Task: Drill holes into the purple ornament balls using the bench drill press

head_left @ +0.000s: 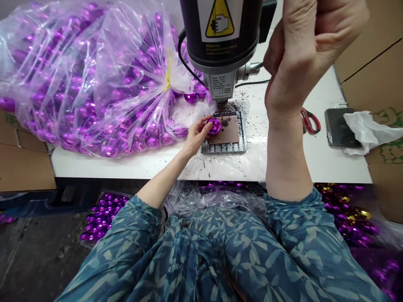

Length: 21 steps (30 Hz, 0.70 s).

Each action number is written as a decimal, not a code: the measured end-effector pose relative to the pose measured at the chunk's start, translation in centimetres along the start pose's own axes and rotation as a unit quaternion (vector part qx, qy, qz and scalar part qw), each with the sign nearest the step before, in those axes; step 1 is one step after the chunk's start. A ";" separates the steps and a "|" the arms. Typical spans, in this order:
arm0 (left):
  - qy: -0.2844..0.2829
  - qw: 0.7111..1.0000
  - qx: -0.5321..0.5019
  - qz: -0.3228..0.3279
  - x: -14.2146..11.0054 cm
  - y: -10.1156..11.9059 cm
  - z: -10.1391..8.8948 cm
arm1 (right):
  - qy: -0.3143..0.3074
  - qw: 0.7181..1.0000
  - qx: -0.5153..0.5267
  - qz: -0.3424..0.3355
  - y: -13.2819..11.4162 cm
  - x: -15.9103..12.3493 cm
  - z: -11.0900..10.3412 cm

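My left hand (199,132) pinches a shiny purple faceted ball (214,126) between thumb and fingers. The ball is at the left side of a brown board (231,131), which lies on the slotted metal base (225,148) of a small bench drill press (222,46). Just above the board is the drill's chuck (221,105); dark shavings lie under it. Raised close to the camera, my right hand (310,46) is closed round the press's lever (253,68), whose grip is mostly hidden by the fingers.
A large clear bag (94,79) of purple balls, tied with yellow, fills the table's left. Red-handled scissors (311,121), a black phone (341,128) and white tissue (374,130) lie at right. Cardboard boxes (374,54) flank the table. More purple balls (105,216) are below the edge.
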<state>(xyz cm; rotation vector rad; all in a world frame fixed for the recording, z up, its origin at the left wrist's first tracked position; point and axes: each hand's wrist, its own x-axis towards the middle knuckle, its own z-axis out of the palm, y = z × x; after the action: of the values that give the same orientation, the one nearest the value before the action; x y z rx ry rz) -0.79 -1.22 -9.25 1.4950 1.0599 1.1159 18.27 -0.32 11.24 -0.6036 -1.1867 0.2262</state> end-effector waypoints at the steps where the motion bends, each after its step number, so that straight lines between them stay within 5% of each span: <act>1: -0.007 1.000 0.007 0.002 0.1 0.0 0.1 | -0.001 1.000 -0.004 0.000 0.0 -0.1 0.0; 9: -0.001 0.995 0.086 0.051 0.4 0.6 1.4 | 0.009 0.999 -0.040 -0.002 0.2 -0.2 0.2; 21: 0.027 0.966 0.227 0.124 -0.4 0.2 3.8 | 0.010 0.999 0.046 -0.006 -0.2 -0.4 0.2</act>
<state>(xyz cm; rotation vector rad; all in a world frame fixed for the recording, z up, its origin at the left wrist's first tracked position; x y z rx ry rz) 2.90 -2.35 -9.56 2.0130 1.2504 1.1371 17.91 -0.62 11.05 -0.5161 -1.1539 0.2619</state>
